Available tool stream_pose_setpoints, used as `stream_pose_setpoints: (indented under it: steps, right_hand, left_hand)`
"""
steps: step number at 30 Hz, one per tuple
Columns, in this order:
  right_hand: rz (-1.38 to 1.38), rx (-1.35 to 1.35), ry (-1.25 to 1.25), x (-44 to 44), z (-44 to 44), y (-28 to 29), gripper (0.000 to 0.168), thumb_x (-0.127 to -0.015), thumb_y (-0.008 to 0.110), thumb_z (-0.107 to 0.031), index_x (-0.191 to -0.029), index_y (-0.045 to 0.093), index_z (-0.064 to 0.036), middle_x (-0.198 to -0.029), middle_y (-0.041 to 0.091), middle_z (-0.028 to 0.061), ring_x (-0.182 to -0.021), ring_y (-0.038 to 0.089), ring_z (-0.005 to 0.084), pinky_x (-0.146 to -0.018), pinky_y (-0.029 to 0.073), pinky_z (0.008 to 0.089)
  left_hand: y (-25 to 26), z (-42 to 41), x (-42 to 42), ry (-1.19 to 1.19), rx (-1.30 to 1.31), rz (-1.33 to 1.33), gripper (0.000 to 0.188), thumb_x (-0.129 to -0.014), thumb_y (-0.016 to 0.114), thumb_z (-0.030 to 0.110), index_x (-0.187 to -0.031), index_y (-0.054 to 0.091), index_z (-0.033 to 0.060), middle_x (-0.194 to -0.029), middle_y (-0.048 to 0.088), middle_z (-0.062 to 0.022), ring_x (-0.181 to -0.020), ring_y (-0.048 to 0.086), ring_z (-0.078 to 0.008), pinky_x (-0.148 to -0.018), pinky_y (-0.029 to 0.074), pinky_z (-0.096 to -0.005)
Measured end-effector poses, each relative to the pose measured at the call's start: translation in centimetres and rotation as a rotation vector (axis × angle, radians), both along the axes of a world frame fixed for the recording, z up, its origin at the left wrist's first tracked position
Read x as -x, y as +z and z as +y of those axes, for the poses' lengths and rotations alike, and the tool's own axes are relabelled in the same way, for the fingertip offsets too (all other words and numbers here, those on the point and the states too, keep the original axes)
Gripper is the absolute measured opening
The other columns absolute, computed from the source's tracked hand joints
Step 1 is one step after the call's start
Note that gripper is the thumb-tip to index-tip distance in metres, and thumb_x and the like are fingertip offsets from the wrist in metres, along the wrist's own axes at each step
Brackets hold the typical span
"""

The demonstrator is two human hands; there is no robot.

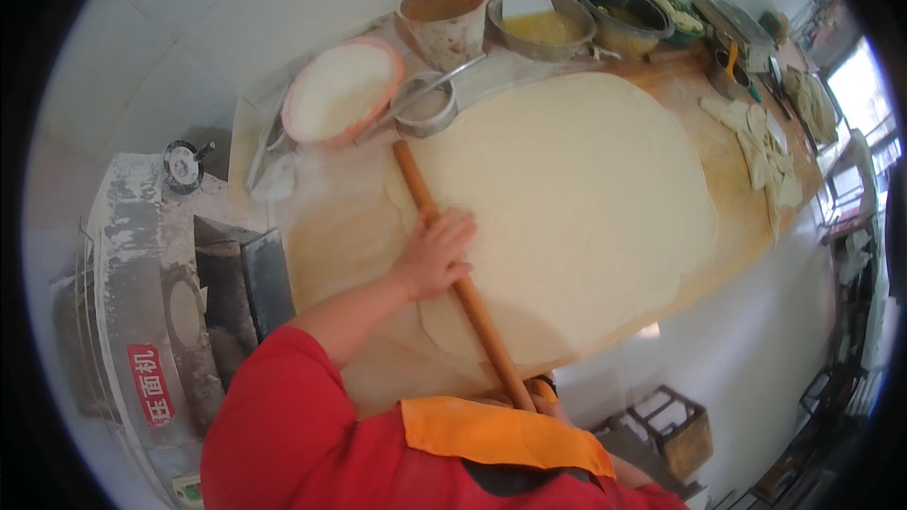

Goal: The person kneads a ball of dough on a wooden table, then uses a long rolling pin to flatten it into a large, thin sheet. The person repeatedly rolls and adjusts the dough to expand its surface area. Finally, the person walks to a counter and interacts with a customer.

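Note:
A large, thin sheet of rolled dough (581,212) covers much of the wooden work table (333,248). Across its left part lies a long wooden rolling pin (482,319), slanting from upper left down to my body. My left hand (439,255) rests on the pin's middle, fingers spread, palm down. Close to my body, at the pin's lower end, my right hand (549,407) shows only in part beside the orange apron cloth; its fingers are mostly hidden, so its grip cannot be made out.
Along the wall stand a pink-rimmed basin of flour (344,92), a sieve (425,106) under a metal rod, a stained bucket (446,21) and a metal basin of yellow liquid (545,25). Crumpled cloth (758,142) lies at right. A floury dough-pressing machine (142,262) adjoins the table's left end.

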State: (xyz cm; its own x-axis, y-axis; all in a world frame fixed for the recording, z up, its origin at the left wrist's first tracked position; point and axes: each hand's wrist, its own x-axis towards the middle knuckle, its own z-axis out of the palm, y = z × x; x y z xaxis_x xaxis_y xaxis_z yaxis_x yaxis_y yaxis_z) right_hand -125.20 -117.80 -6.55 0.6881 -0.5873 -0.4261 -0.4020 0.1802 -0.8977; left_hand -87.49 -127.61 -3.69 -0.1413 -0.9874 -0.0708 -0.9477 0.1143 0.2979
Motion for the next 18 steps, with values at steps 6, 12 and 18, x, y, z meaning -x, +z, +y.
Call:
stream_pose_setpoints:
  steps: [6,12,18]
  right_hand:
    - [0.305,0.373,0.336,-0.2,-1.1,0.3,0.042,-0.086,0.065,-0.026,-0.124,0.055,-0.009,-0.079,0.066,0.0141,-0.075,0.068,0.0294,-0.068,0.053,0.0380]
    - [0.186,0.550,0.245,9.2,-3.3,5.1,0.044,-0.083,0.064,-0.028,-0.123,0.055,-0.011,-0.078,0.066,0.0137,-0.068,0.065,0.0351,-0.059,0.051,0.0450]
    - [0.541,0.294,-0.033,9.7,-9.0,2.9,0.039,-0.077,0.075,-0.031,-0.103,0.066,-0.004,-0.078,0.066,0.0158,-0.071,0.066,0.0327,-0.064,0.051,0.0386]
  left_hand:
    - [2.2,6.8,-3.0,0.130,0.006,0.023,0.058,-0.090,0.059,0.026,-0.141,0.042,0.0043,-0.153,0.033,-0.0110,-0.145,0.023,-0.0323,-0.115,0.009,-0.0590]
    - [6.9,4.7,2.0,-0.010,0.347,0.144,0.056,-0.090,0.061,0.027,-0.138,0.046,0.0037,-0.146,0.045,-0.0135,-0.142,0.031,-0.0345,-0.115,0.009,-0.0600]
    - [0.0,-10.2,8.8,-0.095,0.290,0.071,0.059,-0.090,0.060,0.036,-0.138,0.047,0.0042,-0.150,0.039,-0.0105,-0.141,0.029,-0.0321,-0.113,0.012,-0.0625]
